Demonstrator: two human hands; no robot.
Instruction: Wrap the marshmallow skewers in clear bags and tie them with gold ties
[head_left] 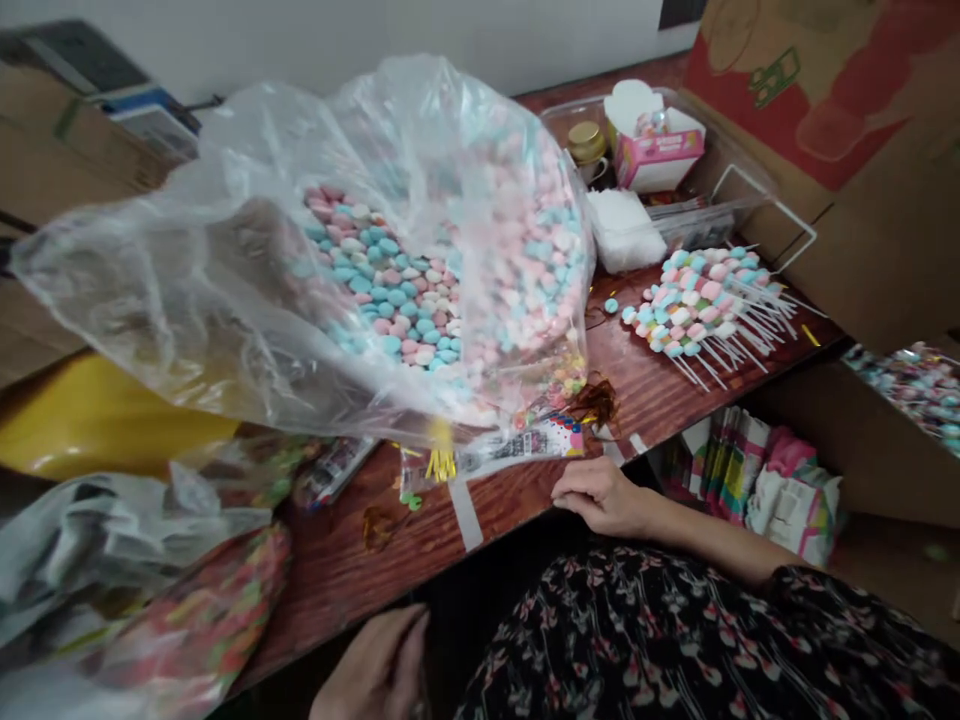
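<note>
A big clear plastic bag (247, 290) full of pink, blue and white marshmallows (397, 290) lies on the brown wooden table (525, 500). My right hand (604, 497) rests at the table's near edge, just below a small printed packet (525, 445). Its fingers are curled together, and whether anything is in them is hidden. My left hand (375, 665) hangs low by my lap, under the table edge, blurred, its fingers hard to read. Marshmallow skewers (701, 305) lie in a pile at the right of the table.
A clear tray at the back holds a pink box (660, 150), a gold-lidded jar (586, 142) and a white pad (622, 230). Cardboard boxes (862, 150) stand at right. Yellow and crumpled bags (112, 520) crowd the left. Packets (757, 480) sit below the table.
</note>
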